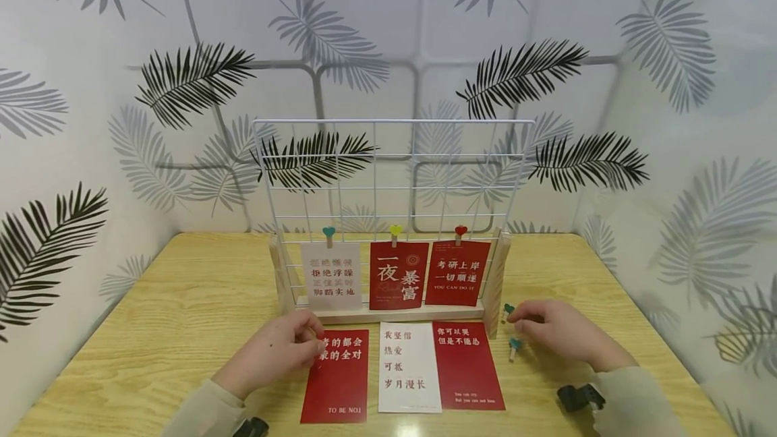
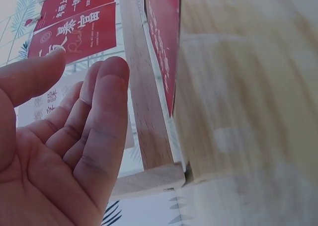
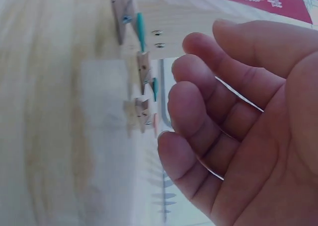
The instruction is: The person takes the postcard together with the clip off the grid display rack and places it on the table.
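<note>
My left hand (image 1: 282,349) hovers over the upper left corner of a red card (image 1: 336,383) lying on the table, hiding part of its print. In the left wrist view its fingers are loosely bent, with nothing between them and the thumb. My right hand (image 1: 555,329) is beside two small wooden clips with green heart tops, one clip (image 1: 508,310) at its fingertips and another clip (image 1: 514,348) nearer. The right wrist view shows its fingers relaxed and holding nothing; a third clip (image 3: 144,114) appears there. A white card (image 1: 409,369) and another red card (image 1: 467,369) lie between the hands.
Behind the cards stands a white wire grid (image 1: 394,154) on a wooden base (image 1: 394,315). Clips with heart tops hold a white card (image 1: 332,278), a red card (image 1: 397,278) and another red card (image 1: 458,275) on it. A leaf-patterned backdrop (image 1: 394,93) rises behind the wooden table (image 1: 182,288).
</note>
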### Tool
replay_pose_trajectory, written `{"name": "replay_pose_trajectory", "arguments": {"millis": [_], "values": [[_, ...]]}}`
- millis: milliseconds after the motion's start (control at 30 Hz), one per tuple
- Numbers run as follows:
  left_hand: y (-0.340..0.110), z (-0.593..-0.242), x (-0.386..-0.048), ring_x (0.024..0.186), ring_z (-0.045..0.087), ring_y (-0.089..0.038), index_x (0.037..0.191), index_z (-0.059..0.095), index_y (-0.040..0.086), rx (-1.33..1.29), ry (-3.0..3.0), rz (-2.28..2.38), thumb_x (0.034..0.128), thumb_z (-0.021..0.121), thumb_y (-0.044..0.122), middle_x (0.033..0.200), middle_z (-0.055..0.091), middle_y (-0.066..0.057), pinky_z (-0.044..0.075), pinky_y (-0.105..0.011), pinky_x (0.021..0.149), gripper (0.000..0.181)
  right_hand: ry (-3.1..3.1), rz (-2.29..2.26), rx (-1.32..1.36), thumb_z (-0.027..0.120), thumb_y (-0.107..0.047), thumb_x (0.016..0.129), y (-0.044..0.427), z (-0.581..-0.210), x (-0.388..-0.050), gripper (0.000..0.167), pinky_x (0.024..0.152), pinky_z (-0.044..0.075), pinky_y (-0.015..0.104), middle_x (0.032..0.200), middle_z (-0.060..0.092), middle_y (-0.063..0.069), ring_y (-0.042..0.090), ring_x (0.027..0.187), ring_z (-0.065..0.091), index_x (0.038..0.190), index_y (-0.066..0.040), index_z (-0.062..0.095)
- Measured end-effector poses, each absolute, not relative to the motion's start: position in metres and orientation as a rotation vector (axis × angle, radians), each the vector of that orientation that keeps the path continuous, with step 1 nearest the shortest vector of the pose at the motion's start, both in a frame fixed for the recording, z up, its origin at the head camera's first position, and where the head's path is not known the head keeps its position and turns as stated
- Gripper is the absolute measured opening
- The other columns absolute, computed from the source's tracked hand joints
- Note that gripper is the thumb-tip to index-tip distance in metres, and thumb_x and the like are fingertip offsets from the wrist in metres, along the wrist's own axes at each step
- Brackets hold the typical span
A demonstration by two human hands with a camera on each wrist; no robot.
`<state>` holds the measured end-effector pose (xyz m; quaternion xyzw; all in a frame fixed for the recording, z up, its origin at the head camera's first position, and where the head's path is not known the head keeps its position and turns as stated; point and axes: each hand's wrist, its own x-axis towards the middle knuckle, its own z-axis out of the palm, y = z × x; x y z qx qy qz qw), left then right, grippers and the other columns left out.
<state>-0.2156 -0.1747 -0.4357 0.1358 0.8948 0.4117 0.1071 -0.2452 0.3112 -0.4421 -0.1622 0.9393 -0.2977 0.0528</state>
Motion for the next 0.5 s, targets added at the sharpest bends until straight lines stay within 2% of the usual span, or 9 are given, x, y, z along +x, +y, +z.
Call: {"name": "replay_pose_trajectory", "arguments": {"millis": [300, 500], "values": [[-0.166, -0.426, -0.217, 0.076, 0.063, -0.016, 0.106, 0.064, 0.008, 0.501, 2.686, 1.216, 0.0942, 0.072, 0.017, 0.087, 0.065, 0.003, 0.055, -0.032, 0.068, 0.017, 2.893, -0.965, -0.587, 0.065, -0.027, 0.1, 0.308, -0.425, -0.245, 0.017, 0.085, 0.054, 0.038, 0.112, 0.07, -0.005, 0.018, 0.104, 0.064, 0.111, -0.017, 0.075], [-0.162, -0.42, -0.217, 0.081, 0.062, -0.016, 0.108, 0.065, 0.008, 0.53, 2.699, 1.234, 0.094, 0.073, 0.019, 0.091, 0.065, 0.003, 0.055, -0.031, 0.069, 0.019, 2.914, -0.982, -0.621, 0.066, -0.025, 0.1, 0.301, -0.417, -0.24, 0.017, 0.081, 0.055, 0.032, 0.109, 0.072, -0.002, 0.012, 0.094, 0.064, 0.111, -0.016, 0.074]]}}
